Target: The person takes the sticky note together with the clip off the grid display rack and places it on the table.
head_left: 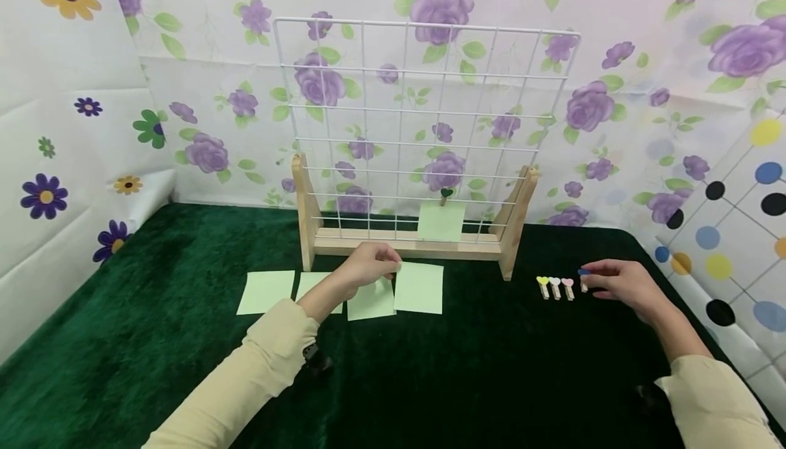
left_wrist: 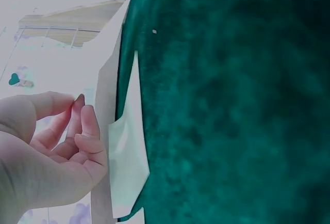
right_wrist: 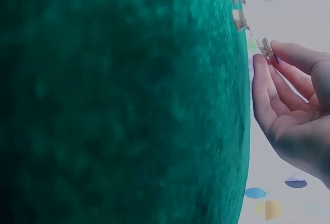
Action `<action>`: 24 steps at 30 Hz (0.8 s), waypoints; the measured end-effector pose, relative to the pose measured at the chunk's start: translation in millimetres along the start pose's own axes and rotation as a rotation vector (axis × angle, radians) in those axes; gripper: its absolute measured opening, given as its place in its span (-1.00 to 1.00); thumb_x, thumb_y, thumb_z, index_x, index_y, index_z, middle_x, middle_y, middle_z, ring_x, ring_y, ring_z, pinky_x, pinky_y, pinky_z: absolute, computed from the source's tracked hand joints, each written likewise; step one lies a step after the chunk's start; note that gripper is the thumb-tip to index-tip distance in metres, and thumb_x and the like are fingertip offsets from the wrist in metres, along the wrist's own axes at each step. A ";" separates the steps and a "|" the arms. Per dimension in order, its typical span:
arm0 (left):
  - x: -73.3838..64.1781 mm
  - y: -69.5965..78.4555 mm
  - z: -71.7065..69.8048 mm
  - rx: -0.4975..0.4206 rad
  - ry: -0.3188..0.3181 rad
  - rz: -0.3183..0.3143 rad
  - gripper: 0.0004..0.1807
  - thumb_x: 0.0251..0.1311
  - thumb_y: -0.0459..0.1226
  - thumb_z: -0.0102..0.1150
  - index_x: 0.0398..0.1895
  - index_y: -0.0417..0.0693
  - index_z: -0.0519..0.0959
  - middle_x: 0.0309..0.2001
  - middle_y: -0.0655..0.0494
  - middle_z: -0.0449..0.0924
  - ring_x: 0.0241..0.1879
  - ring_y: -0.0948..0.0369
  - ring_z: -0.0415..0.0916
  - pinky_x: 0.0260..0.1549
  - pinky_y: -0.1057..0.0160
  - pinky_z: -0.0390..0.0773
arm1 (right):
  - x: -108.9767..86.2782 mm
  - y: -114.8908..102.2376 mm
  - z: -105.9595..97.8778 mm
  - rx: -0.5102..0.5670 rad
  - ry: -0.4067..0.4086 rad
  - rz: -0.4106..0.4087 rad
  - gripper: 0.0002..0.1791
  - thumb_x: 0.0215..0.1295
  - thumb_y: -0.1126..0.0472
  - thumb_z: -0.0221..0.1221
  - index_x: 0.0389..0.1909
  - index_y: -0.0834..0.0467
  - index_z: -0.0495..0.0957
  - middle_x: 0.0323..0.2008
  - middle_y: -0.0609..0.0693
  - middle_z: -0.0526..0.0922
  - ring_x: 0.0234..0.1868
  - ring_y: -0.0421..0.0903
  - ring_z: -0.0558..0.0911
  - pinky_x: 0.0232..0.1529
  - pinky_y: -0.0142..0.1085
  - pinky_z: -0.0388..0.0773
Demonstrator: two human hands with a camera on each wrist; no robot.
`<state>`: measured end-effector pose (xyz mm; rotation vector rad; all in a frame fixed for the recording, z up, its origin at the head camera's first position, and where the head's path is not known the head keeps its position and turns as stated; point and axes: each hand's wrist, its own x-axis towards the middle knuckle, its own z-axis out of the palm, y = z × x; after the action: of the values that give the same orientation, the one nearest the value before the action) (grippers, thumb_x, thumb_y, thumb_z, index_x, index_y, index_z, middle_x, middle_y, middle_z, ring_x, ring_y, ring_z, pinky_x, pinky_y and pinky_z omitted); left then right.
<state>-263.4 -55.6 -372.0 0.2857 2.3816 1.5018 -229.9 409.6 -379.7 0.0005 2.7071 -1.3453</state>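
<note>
My left hand [head_left: 366,268] pinches a pale green paper note [head_left: 419,289] by its upper left corner, in front of the wire grid rack [head_left: 405,142]. In the left wrist view, thumb and fingertips meet at the paper's edge. Over on the right, my right hand [head_left: 628,290] pinches a small wooden clothespin [right_wrist: 265,47] with a blue top between thumb and fingers. Beside it on the cloth lie three mini clothespins with heart tops: yellow [head_left: 543,286], white [head_left: 555,288] and pink [head_left: 568,288]. A dark-green-heart clothespin [head_left: 445,196] fastens another green note [head_left: 441,221] to the grid.
Three more green notes lie in a row: the leftmost [head_left: 266,292], one partly behind my left forearm [head_left: 310,286], and one [head_left: 371,299] by the held note. Wooden feet [head_left: 518,224] support the rack. Dark green cloth [head_left: 467,374] covers the table; patterned sheets surround it.
</note>
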 end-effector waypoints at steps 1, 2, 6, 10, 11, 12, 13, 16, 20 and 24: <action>0.3 -0.6 0.3 0.014 0.000 -0.001 -0.88 0.33 -0.32 0.13 -0.18 -0.18 0.59 -0.23 0.02 0.58 -0.27 0.11 0.56 -0.02 0.01 0.46 | 0.6 0.8 -0.4 0.007 -0.011 0.007 -0.43 0.35 0.12 0.21 0.16 0.50 0.39 0.05 0.30 0.53 -0.19 -0.29 0.59 -0.17 -0.27 0.62; 0.8 -1.4 0.7 0.027 -0.002 -0.002 -0.88 0.32 -0.33 0.13 -0.18 -0.18 0.59 -0.24 0.02 0.59 -0.29 0.11 0.56 -0.01 0.01 0.45 | 1.2 1.5 -0.8 0.011 -0.020 0.013 -0.43 0.35 0.13 0.21 0.16 0.50 0.39 0.05 0.30 0.52 -0.19 -0.28 0.59 -0.17 -0.26 0.62; 2.4 -3.0 2.5 0.063 -0.013 -0.008 -0.89 0.30 -0.33 0.15 -0.21 -0.18 0.60 -0.28 0.04 0.59 -0.33 0.14 0.55 -0.05 0.05 0.47 | 3.3 4.6 -2.7 0.007 -0.046 0.029 -0.42 0.33 0.13 0.23 0.17 0.49 0.39 0.07 0.29 0.52 -0.17 -0.25 0.59 -0.16 -0.27 0.62; 3.7 -2.0 4.0 0.082 -0.015 -0.014 -0.91 0.29 -0.32 0.16 -0.25 -0.17 0.60 -0.30 0.04 0.58 -0.36 0.15 0.54 -0.18 0.14 0.49 | 4.6 6.7 -3.9 0.009 -0.069 0.048 -0.39 0.31 0.11 0.25 0.19 0.48 0.39 0.07 0.27 0.52 -0.16 -0.23 0.60 -0.15 -0.26 0.61; 3.7 -1.7 4.3 0.090 -0.015 -0.012 -0.91 0.29 -0.32 0.17 -0.26 -0.17 0.61 -0.31 0.04 0.57 -0.37 0.15 0.54 -0.22 0.16 0.48 | 4.8 7.1 -4.0 0.009 -0.073 0.054 -0.39 0.31 0.10 0.25 0.19 0.47 0.39 0.07 0.26 0.53 -0.15 -0.23 0.60 -0.15 -0.26 0.61; 3.7 -1.7 4.7 0.099 -0.014 -0.003 -0.92 0.28 -0.33 0.17 -0.27 -0.18 0.61 -0.32 0.04 0.57 -0.38 0.15 0.54 -0.27 0.18 0.49 | 4.9 7.5 -4.0 0.010 -0.078 0.058 -0.38 0.31 0.10 0.25 0.19 0.47 0.39 0.06 0.24 0.54 -0.15 -0.22 0.60 -0.15 -0.26 0.61; 3.7 -1.7 5.1 0.110 -0.013 0.005 -0.92 0.28 -0.33 0.18 -0.29 -0.18 0.61 -0.33 0.04 0.57 -0.39 0.15 0.54 -0.32 0.20 0.48 | 4.9 7.8 -3.9 0.012 -0.082 0.062 -0.38 0.30 0.09 0.26 0.19 0.46 0.39 0.05 0.23 0.54 -0.15 -0.21 0.60 -0.15 -0.25 0.62; 3.2 -2.2 5.9 0.139 -0.014 0.029 -0.93 0.27 -0.35 0.19 -0.32 -0.20 0.60 -0.37 0.04 0.56 -0.41 0.15 0.53 -0.43 0.25 0.46 | 4.7 8.4 -3.2 0.017 -0.092 0.068 -0.38 0.30 0.09 0.26 0.19 0.45 0.40 0.03 0.20 0.57 -0.14 -0.19 0.60 -0.16 -0.24 0.62; 2.7 -2.9 6.3 0.169 -0.019 0.039 -0.94 0.25 -0.36 0.20 -0.35 -0.19 0.59 -0.39 0.05 0.56 -0.43 0.16 0.53 -0.49 0.29 0.44 | 4.0 8.0 -2.0 0.023 -0.096 0.064 -0.40 0.30 0.10 0.26 0.18 0.45 0.41 0.00 0.17 0.57 -0.15 -0.18 0.60 -0.17 -0.24 0.62; 2.6 -3.0 7.0 0.188 -0.029 0.034 -0.94 0.25 -0.36 0.20 -0.35 -0.20 0.59 -0.40 0.03 0.55 -0.45 0.17 0.52 -0.50 0.30 0.43 | 2.8 7.0 -1.2 0.038 -0.098 0.073 -0.41 0.30 0.12 0.26 0.17 0.47 0.41 -0.04 0.14 0.59 -0.17 -0.19 0.60 -0.18 -0.23 0.62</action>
<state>-263.3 -50.2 -378.0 0.3898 2.5095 1.2800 -232.5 414.7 -384.9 0.0356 2.5749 -1.3389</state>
